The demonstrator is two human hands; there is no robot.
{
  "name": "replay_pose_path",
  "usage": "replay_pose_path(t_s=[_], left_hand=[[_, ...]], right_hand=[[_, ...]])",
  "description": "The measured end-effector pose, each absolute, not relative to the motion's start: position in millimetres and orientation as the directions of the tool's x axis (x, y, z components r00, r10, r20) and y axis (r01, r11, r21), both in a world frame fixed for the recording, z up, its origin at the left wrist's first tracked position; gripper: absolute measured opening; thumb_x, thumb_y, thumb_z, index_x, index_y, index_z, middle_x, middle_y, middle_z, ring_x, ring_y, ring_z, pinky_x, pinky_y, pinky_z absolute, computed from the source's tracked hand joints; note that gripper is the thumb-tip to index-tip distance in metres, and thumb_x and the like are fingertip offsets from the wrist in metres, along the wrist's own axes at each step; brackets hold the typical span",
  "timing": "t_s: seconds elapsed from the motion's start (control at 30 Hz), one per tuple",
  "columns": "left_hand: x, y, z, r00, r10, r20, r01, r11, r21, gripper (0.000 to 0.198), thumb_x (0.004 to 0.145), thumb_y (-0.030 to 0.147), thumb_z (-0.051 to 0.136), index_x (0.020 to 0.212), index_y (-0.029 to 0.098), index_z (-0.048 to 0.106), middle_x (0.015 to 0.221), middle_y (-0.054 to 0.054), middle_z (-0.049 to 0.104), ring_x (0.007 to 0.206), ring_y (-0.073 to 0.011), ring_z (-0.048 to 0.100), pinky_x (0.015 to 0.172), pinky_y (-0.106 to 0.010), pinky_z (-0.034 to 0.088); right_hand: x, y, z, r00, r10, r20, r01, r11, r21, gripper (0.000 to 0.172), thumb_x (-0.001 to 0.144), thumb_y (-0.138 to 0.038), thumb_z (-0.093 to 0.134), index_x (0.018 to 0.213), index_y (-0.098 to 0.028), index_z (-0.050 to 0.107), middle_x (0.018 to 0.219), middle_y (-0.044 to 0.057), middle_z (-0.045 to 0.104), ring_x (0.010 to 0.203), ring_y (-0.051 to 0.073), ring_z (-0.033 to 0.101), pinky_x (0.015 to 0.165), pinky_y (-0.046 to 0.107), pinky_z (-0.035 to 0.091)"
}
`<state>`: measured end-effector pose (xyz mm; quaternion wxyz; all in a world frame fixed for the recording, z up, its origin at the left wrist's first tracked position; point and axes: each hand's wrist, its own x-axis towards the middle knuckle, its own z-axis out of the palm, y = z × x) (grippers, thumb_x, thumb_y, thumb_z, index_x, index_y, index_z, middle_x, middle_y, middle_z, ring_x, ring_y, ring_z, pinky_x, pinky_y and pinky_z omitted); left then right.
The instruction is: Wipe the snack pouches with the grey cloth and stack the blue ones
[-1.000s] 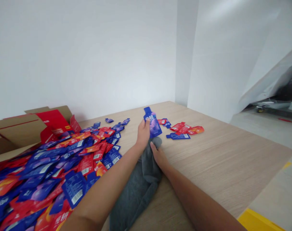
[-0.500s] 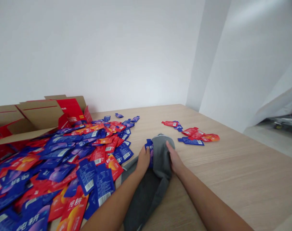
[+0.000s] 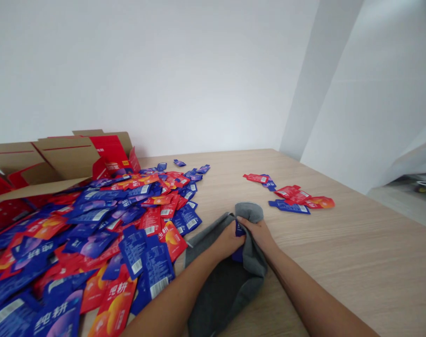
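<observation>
A blue packet [image 3: 238, 255] is held between my two hands, partly covered by a grey cloth [image 3: 253, 257]. My left hand [image 3: 230, 241] is closed on the packet from the left. With fingers wrapped round a fold of the cloth, my right hand [image 3: 258, 232] presses it against the packet's upper right side. The rest of the cloth hangs open below my hands, its dark inner side showing, over the wooden table [image 3: 339, 248].
A large heap of red and blue packets [image 3: 93, 215] covers the table's left side. Open red cardboard boxes [image 3: 67, 157] stand behind it. Several packets [image 3: 292, 207] lie at the right. A white wall [image 3: 199, 79] rises behind.
My left hand has moved right with the packet, closer to my right hand. The cloth now folds around the packet, covering more of it. The view has shifted slightly.
</observation>
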<state>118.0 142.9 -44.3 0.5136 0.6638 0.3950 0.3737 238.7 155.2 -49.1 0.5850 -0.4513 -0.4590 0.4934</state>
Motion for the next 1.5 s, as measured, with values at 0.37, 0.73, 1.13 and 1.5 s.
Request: replay_pose_path(t_s=[0.37,0.73,1.13,1.5], left_hand=[[124,142,-54,0.347,0.922,0.172,0.176,-0.245,0.954,0.028,0.085,0.034,0.042,0.077,0.018,0.064,0.077,-0.002,0.066,0.08,-0.0201,0.059,0.078,-0.031,0.045],[107,154,-48,-0.19,0.937,0.294,0.185,-0.26,0.948,0.023,0.085,0.031,0.037,0.079,0.02,0.056,0.085,-0.007,0.063,0.088,-0.0221,0.057,0.087,-0.036,0.04],[111,153,-50,-0.058,0.99,0.126,0.025,-0.125,0.992,0.039,0.076,0.056,0.05,0.065,0.019,0.052,0.05,0.004,0.05,0.045,-0.0126,0.048,0.044,-0.024,0.039],[105,155,-48,-0.062,0.997,-0.046,-0.202,0.033,0.979,0.044,0.069,0.062,0.055,0.063,0.019,0.047,0.038,0.005,0.048,0.029,-0.0101,0.042,0.028,-0.019,0.027]], right_hand=[[250,165,-56,0.265,0.961,0.079,-0.104,0.11,-0.988,0.041,0.067,-0.045,0.064,0.096,-0.016,0.066,0.107,0.009,0.067,0.106,0.025,0.058,0.1,0.044,0.036],[211,135,-51,-0.067,0.967,0.246,0.152,0.254,-0.955,0.04,0.072,-0.037,0.059,0.108,-0.021,0.064,0.113,0.007,0.064,0.119,0.024,0.048,0.107,0.041,0.027],[227,147,-38,0.033,0.961,0.275,0.156,0.267,-0.951,0.038,0.073,-0.044,0.056,0.102,-0.022,0.066,0.108,0.008,0.066,0.116,0.026,0.051,0.106,0.043,0.028],[232,151,-44,0.208,0.975,0.074,0.089,0.057,-0.994,0.046,0.076,-0.053,0.051,0.099,-0.016,0.067,0.107,0.01,0.067,0.109,0.026,0.057,0.101,0.039,0.037]])
